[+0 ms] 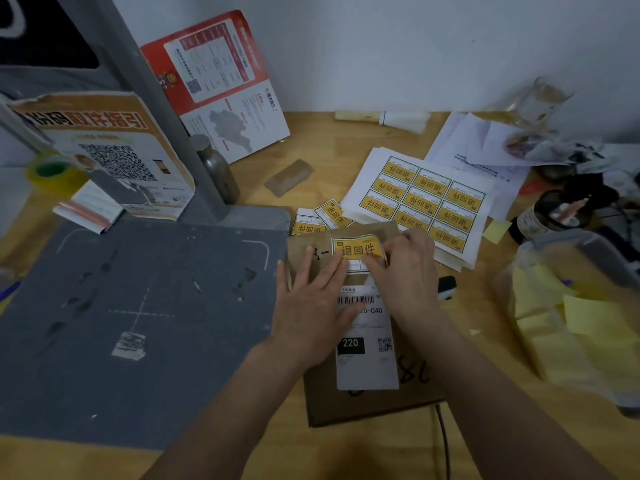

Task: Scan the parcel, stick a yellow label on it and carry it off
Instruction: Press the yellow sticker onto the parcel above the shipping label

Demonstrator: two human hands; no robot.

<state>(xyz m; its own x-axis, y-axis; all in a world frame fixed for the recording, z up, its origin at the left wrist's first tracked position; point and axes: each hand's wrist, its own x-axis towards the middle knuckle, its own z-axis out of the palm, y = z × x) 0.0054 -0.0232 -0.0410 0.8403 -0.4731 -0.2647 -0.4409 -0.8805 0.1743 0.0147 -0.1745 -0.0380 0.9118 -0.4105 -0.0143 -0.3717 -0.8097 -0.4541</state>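
A flat brown parcel point(372, 403) lies on the wooden table just right of the grey scanner base. It carries a white shipping label point(367, 355) with a barcode and "220". A yellow label point(358, 249) sits on the parcel's far end. My left hand point(311, 306) lies flat on the parcel, fingers spread, fingertips at the yellow label's left edge. My right hand point(405, 268) pinches the yellow label's lower right edge between thumb and fingers.
The grey scanner base point(131, 323) and its post point(166, 109) fill the left. Sheets of yellow labels point(426, 199) and two loose ones point(322, 218) lie behind the parcel. Papers, a jar and a plastic box point(571, 306) crowd the right.
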